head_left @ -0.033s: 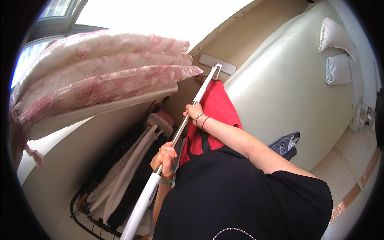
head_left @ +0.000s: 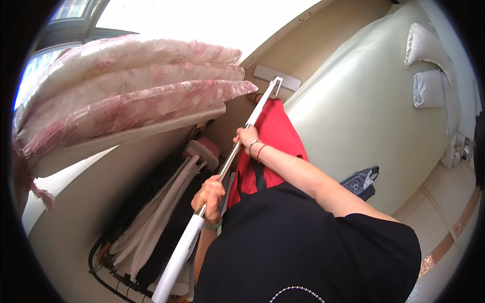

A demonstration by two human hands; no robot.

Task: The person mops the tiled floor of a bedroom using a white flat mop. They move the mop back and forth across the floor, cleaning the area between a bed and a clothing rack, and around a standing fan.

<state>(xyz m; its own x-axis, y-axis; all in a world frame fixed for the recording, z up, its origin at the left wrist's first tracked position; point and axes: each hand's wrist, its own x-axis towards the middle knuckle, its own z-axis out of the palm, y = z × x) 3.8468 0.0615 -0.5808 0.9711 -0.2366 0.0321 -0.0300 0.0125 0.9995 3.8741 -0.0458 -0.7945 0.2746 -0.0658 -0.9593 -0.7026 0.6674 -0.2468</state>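
Note:
Both my hands grip the pole of a flat mop (head_left: 233,157), which runs slantwise from the lower left to the far middle. My right hand (head_left: 246,137) is wrapped round the metal part, below the upper white sleeve. Nearer to me, my left hand (head_left: 208,194) closes round the pole just above the thick white lower sleeve. The mop's flat white head (head_left: 288,82) lies on the tan floor between the bed and the cabinets by the window. Red cloth (head_left: 275,136) hangs below my black top, beside the pole.
A bed with a pale green sheet (head_left: 348,121) fills the right side, with a pillow (head_left: 422,46) and folded bedding (head_left: 427,90) on it. A dark bag (head_left: 361,183) sits by its near edge. Pink-patterned curtains (head_left: 136,96) and a clothes rack (head_left: 96,270) with hanging garments stand left.
The mop head has slid slightly away from me and to the right. Both hands have moved a little with the pole, keeping their grip.

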